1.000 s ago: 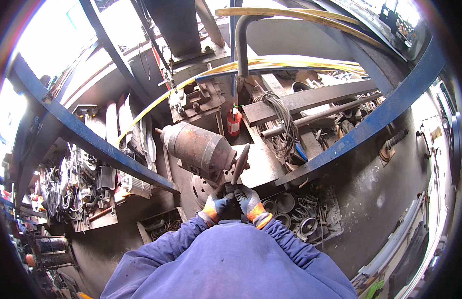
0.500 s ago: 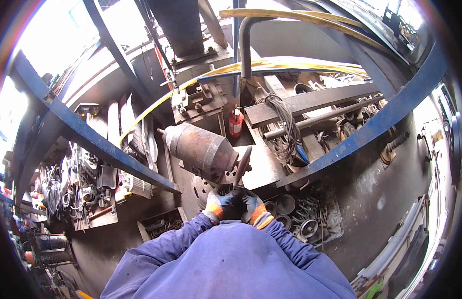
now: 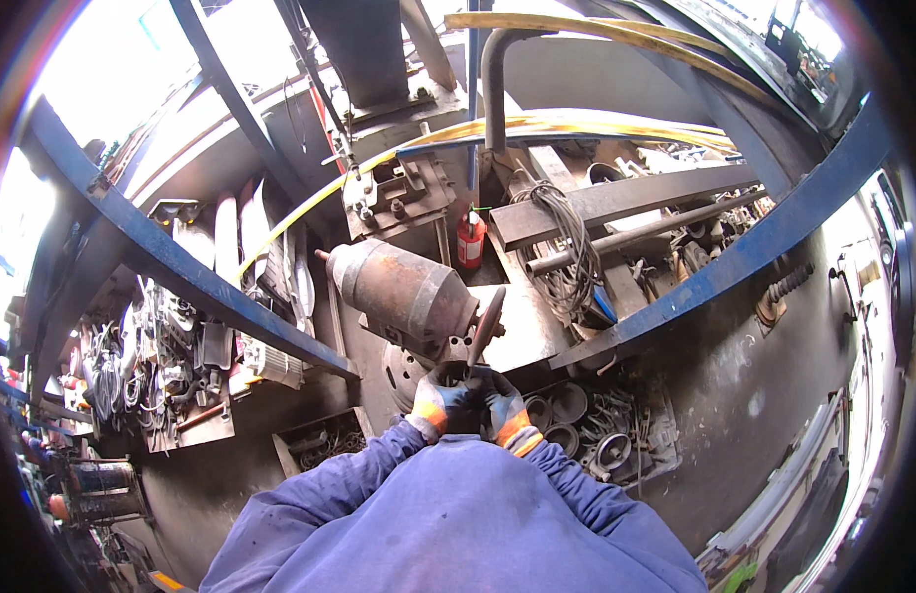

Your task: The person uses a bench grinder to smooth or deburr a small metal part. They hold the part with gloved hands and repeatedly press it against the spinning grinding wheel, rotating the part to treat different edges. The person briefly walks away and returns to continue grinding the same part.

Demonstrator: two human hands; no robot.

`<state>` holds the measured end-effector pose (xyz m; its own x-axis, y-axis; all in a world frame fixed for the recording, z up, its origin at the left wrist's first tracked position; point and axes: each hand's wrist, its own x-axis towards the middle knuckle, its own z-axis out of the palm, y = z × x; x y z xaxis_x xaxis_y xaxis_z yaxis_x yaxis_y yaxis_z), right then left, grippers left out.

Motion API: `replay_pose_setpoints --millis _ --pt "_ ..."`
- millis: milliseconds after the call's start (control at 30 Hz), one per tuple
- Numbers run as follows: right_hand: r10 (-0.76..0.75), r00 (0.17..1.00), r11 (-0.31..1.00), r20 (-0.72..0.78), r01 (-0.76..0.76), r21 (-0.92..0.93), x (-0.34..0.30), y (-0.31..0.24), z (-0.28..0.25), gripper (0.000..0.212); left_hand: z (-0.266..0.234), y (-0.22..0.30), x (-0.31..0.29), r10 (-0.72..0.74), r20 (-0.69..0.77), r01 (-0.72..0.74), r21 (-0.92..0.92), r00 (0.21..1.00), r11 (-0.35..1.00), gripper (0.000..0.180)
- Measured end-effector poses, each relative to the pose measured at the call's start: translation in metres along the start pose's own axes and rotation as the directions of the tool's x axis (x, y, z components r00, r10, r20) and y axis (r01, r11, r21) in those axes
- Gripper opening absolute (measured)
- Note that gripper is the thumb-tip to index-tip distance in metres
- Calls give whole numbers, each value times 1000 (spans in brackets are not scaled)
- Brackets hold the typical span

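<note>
In front of me stands a grinder with a rusty, barrel-shaped motor [image 3: 403, 294]. A thin upright wheel [image 3: 487, 326], seen nearly edge-on, is at the motor's near right end. Both hands wear grey-blue gloves with orange cuffs and are close together just below the wheel. My left hand [image 3: 441, 392] has its fingers curled inward. Facing it, my right hand [image 3: 503, 403] is curled too. Something dark lies between them, but shadow and the gloves hide what it is. Whether it touches the wheel, I cannot tell.
A red fire extinguisher [image 3: 470, 240] stands behind the motor. Right of it, coiled cable [image 3: 567, 252] hangs over a steel beam [image 3: 636, 203]. Metal rings and scrap [image 3: 611, 435] lie low on the right, and a scrap box [image 3: 324, 440] on the left. A blue frame [image 3: 715, 282] curves across.
The view has shifted slightly, moving the grinder a little to the right in the picture. Both hands stay close together below the wheel, with only a slight shift of the left.
</note>
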<state>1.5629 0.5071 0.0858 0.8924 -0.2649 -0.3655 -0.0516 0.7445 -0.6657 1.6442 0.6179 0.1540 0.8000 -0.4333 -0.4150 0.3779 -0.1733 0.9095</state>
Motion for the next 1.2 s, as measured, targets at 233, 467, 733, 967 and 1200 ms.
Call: replay_pose_setpoints --millis 233,467,733,967,1200 --pt "-84 993 965 -84 60 -255 -2 -11 -3 24 4 -16 9 -9 103 28 -188 995 982 46" --pt "-146 986 898 -83 97 -428 9 -3 1 24 -2 -6 -2 28 73 -17 -151 997 988 51" --pt "-152 987 853 -47 107 -511 12 -2 10 22 -12 -18 1 -58 6 58 -220 998 974 43" --pt "-158 985 924 -72 122 -361 9 -6 6 21 -5 -13 3 -28 -34 25 -87 999 996 42" --pt "-201 979 895 -26 172 -411 -3 -23 18 25 -13 -22 4 22 110 -2 -179 994 984 53"
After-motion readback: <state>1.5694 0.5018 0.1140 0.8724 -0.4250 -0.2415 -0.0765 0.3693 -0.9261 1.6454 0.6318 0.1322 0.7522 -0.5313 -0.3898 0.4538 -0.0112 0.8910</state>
